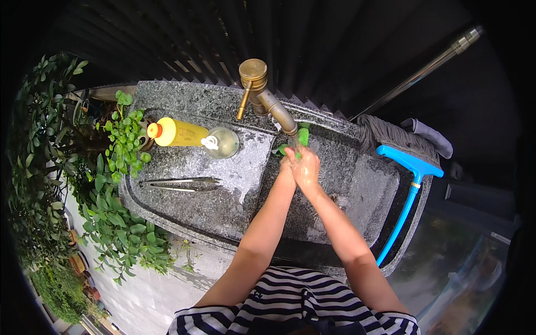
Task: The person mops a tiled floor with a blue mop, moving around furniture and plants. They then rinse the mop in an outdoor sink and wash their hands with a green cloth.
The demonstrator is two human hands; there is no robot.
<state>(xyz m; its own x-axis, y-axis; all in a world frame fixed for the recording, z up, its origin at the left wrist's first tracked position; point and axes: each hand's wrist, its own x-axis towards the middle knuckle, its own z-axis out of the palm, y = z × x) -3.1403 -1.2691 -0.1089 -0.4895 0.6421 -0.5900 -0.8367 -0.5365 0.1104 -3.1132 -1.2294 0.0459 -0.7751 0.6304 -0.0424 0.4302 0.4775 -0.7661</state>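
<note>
Under the spout of a brass faucet (272,102), my left hand (287,164) and my right hand (306,165) are pressed together. Water runs from the spout onto them. My right hand overlaps much of the left, whose fingers are mostly hidden. A bright green object (303,136) shows just behind and between the hands, inside the granite sink basin (372,197). Its shape is partly covered, and whether either hand grips it cannot be told.
Left of the basin, a yellow bottle (184,133), a clear pump bottle (224,143) and metal tongs (182,184) lie or stand on the granite ledge. A blue-handled tool (412,167) and a grey mop head (398,136) rest on the right rim. Potted greenery (123,138) borders the left.
</note>
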